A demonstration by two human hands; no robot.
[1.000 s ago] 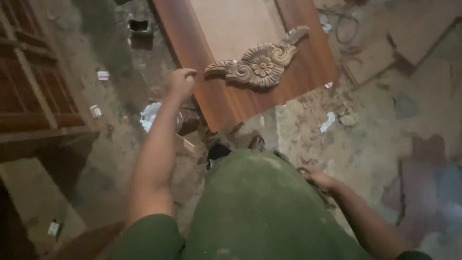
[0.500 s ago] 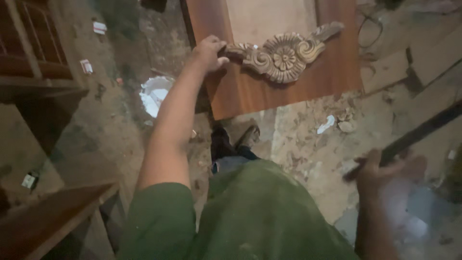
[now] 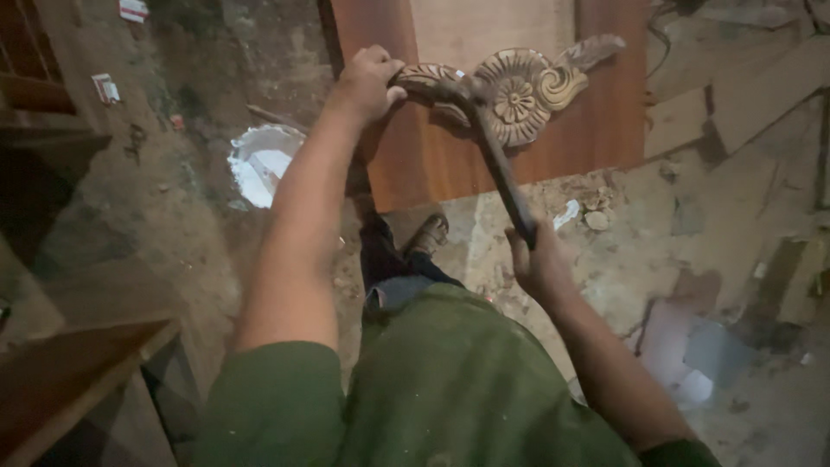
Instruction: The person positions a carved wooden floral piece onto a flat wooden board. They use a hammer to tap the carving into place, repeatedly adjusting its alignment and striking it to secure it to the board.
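Observation:
A carved wooden ornament point(image 3: 519, 91) with a central flower and scrolled ends lies on a reddish-brown wooden panel point(image 3: 605, 121) on the floor. My left hand point(image 3: 367, 82) grips the ornament's left scroll end. My right hand point(image 3: 540, 259) holds the handle of a dark hammer point(image 3: 501, 177), whose head rests on the ornament just left of the flower. My foot in a sandal point(image 3: 428, 233) stands by the panel's near edge.
A white round dish point(image 3: 264, 160) lies on the dirty floor at left. Wooden furniture point(image 3: 52, 95) stands at far left, a wooden board point(image 3: 78, 380) at lower left. Scraps, stones and flat pieces point(image 3: 735, 104) litter the right side.
My right hand has swung in from the right with the hammer, and its head now sits on the ornament. My left hand still holds the ornament's left end.

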